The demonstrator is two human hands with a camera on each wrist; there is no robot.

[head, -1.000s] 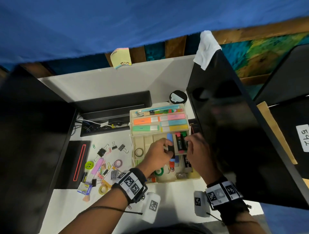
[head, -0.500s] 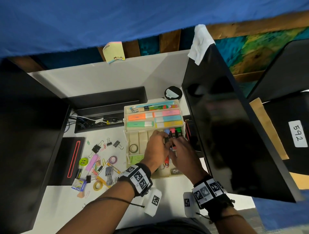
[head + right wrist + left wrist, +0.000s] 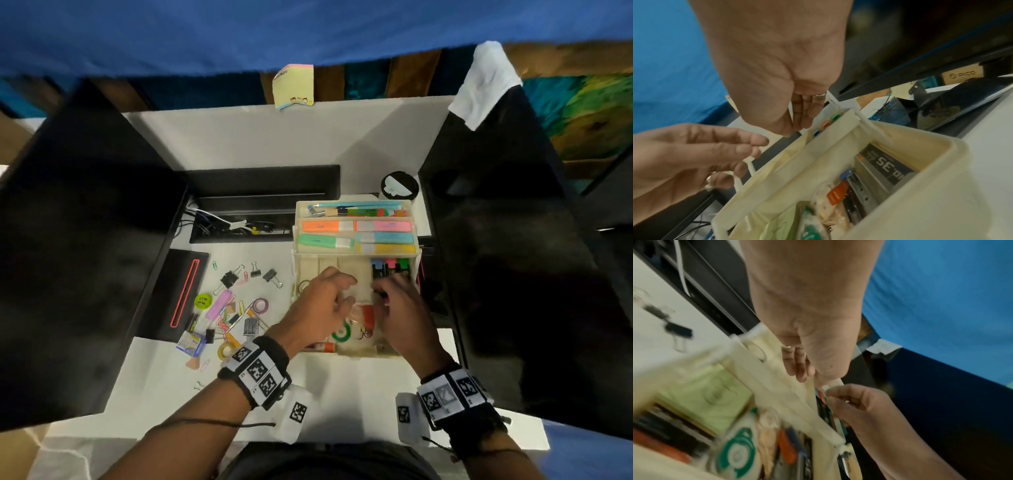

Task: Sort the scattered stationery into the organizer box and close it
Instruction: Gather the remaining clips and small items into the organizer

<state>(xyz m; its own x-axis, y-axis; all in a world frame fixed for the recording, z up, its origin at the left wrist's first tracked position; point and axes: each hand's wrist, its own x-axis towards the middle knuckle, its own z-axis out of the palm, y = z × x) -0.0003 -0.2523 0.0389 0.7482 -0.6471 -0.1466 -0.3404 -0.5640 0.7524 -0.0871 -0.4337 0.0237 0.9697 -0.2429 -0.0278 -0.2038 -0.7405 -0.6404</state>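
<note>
White table [image 3: 342,394] runs between two dark panels, so side room is tight. Loose clips [image 3: 236,277] and tape lie left of the organizer box [image 3: 356,353], clear for later pick-ups. Left hand [image 3: 318,308], fingers spread and empty, hovers over the middle tray. Right hand [image 3: 399,308] pinches a dark marker [image 3: 380,293] beside the capped markers [image 3: 390,269]; best to slide it in parallel, clear of the divider walls.

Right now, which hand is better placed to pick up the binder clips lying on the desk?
Left. The left hand is over the organizer box's left half, beside the binder clips. The right hand is by the markers, farther away.
</note>
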